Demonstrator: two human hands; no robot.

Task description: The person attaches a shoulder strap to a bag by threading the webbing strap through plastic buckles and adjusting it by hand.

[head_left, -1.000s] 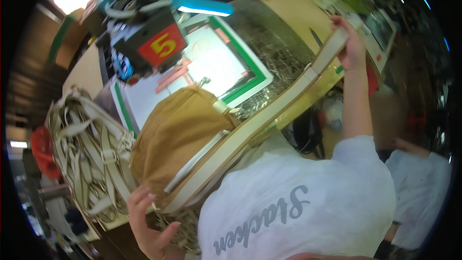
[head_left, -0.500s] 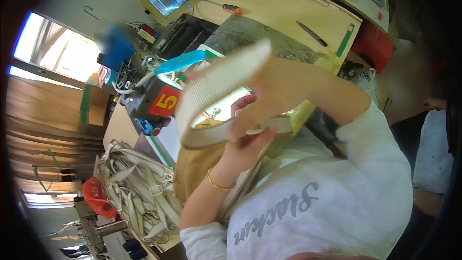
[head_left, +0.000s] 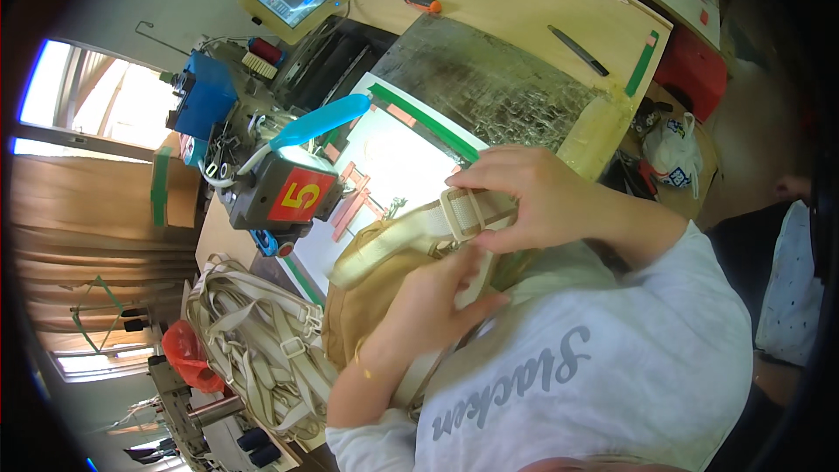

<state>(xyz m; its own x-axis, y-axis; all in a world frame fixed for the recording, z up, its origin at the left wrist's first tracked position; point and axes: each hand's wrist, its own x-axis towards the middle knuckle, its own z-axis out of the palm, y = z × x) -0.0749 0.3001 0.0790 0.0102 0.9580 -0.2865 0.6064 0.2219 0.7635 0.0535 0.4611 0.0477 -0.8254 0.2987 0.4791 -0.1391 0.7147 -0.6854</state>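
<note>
Fingers of both hands, right hand (head_left: pixel 533 201) and left hand (head_left: pixel 428 310), pinch the cream strap (head_left: pixel 411 232) over the tan bag (head_left: pixel 367 297) near the sewing machine (head_left: pixel 280 197); soft, light webbing, best gripped beside its buckle (head_left: pixel 463 210).

Much of the tan bag (head_left: pixel 367 297) is covered by the left hand (head_left: pixel 428 306) and forearm, and its lower part is lost behind the white shirt (head_left: pixel 594 367). The cream strap (head_left: pixel 419 227) is hidden where the right hand (head_left: pixel 533 201) closes over it. The pile of straps (head_left: pixel 253 341) is cut short by the dark fisheye rim.
</note>
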